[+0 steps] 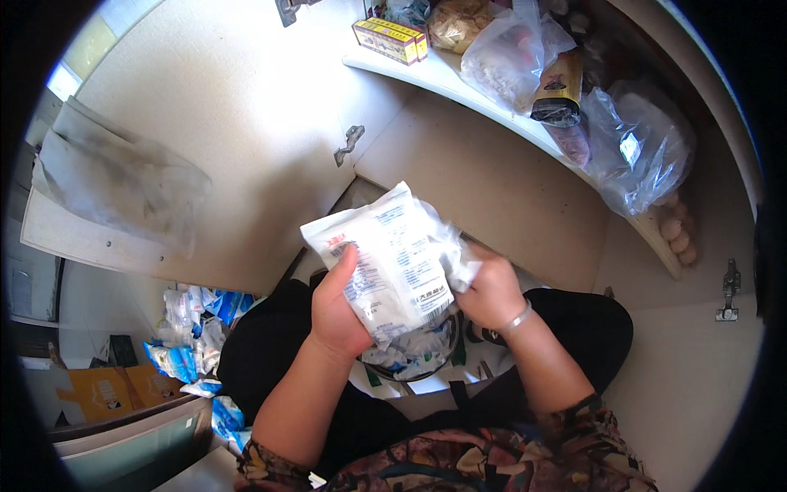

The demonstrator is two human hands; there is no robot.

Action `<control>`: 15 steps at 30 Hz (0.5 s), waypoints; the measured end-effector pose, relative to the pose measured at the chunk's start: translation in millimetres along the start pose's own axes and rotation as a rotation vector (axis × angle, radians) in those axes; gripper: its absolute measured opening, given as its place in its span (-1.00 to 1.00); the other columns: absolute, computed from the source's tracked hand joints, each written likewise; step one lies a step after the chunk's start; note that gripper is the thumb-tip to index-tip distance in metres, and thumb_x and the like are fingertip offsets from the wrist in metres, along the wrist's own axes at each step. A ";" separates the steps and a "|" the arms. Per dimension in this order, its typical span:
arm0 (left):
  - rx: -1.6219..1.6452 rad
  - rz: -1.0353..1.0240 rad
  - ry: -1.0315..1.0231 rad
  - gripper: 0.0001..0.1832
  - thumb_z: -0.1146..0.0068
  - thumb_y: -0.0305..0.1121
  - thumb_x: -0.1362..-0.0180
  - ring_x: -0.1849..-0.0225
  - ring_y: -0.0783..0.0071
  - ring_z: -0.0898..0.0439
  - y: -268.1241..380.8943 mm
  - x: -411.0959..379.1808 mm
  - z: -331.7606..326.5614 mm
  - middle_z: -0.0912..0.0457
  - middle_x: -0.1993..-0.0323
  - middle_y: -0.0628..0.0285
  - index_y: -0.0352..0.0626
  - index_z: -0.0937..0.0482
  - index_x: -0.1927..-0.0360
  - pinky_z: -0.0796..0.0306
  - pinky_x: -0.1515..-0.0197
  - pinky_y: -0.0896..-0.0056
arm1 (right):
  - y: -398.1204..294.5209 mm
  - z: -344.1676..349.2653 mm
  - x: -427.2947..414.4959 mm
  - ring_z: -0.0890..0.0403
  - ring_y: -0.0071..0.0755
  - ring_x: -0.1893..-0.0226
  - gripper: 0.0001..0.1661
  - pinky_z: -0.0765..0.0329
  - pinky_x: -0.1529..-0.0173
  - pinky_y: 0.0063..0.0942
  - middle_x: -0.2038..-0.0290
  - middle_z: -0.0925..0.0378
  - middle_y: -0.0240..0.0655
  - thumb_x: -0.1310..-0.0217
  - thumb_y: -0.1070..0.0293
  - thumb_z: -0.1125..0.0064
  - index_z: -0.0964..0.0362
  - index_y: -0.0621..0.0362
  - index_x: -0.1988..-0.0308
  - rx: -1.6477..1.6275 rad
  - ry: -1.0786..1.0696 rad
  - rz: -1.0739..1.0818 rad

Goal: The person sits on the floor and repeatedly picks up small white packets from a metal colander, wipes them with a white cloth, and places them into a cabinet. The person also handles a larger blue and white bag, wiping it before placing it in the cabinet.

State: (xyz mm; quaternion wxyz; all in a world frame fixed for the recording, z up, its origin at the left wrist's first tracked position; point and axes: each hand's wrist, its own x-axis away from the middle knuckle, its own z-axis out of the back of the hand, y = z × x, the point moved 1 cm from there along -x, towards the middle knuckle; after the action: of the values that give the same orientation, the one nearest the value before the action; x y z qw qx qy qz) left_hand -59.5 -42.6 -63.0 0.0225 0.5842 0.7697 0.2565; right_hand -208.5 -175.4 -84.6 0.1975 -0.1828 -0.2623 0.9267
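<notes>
A white printed plastic packet [396, 264] is held up in front of me, its written side turned towards the camera. My left hand [341, 304] grips its lower left side, with the thumb lying over the front. At the packet's right edge, my right hand [492, 289] is closed on a crumpled piece of clear plastic [458, 252]. Blur hides whether that plastic is joined to the packet. Below both hands, between my legs, a round container [458, 350] holds several white and blue packets [421, 353].
An open cabinet door [215, 123] stands at left, a plastic sheet [123, 178] on it. Along the shelf [455, 86] are yellow boxes [387, 40], a bagged item [510, 61] and a clear bag [645, 141]. Blue and white packets [184, 344] lie heaped beside my left leg, near orange cartons [101, 393].
</notes>
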 end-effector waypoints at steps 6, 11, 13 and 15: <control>-0.011 0.165 0.028 -0.34 0.22 -0.03 -0.27 -0.14 -0.15 -0.38 0.4 0.5 10.5 -0.31 -0.19 -0.11 -0.26 -0.06 -0.31 -0.26 -0.18 -0.14 | 10.7 -25.1 12.9 -0.49 -0.67 0.30 -0.69 -0.45 0.20 -0.65 0.28 -0.55 -0.38 -0.19 0.48 -0.06 -0.45 0.18 0.04 -0.708 0.147 -0.442; 0.002 0.285 0.058 -0.52 -0.01 -0.27 -0.22 -0.03 0.16 -0.51 -13.4 8.3 12.7 -0.49 -0.01 0.02 -0.31 -0.30 -0.15 -0.39 -0.09 0.14 | -11.0 -10.8 2.3 -0.45 -0.52 0.04 -0.56 -0.43 0.00 -0.53 0.03 -0.47 -0.29 -0.30 0.35 0.02 -0.29 0.23 -0.14 -1.376 -0.175 -0.502; -0.069 0.254 0.106 -0.54 0.00 -0.27 -0.22 0.00 0.16 -0.53 -11.1 9.6 10.4 -0.50 0.01 0.02 -0.31 -0.32 -0.13 -0.41 -0.07 0.15 | -13.5 -3.6 1.6 -0.47 -0.46 0.03 -0.53 -0.44 -0.01 -0.48 0.03 -0.46 -0.28 -0.32 0.31 0.03 -0.25 0.26 -0.16 -1.599 -0.080 -0.652; -0.033 0.161 0.196 -0.56 0.00 -0.26 -0.23 0.01 0.17 -0.53 -8.0 4.9 9.8 -0.51 0.01 0.03 -0.30 -0.34 -0.11 -0.42 -0.05 0.17 | -11.0 -3.2 4.5 -0.48 -0.38 0.03 -0.47 -0.45 0.00 -0.44 0.03 -0.46 -0.23 -0.27 0.27 -0.03 -0.24 0.27 -0.17 -1.114 0.102 -0.583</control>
State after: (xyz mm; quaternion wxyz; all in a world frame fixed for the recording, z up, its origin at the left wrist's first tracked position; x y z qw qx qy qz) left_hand -64.9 -36.1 -73.5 -0.0638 0.6155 0.7146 0.3262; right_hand -208.0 -163.3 -82.1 0.3294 -0.2233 -0.7348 0.5493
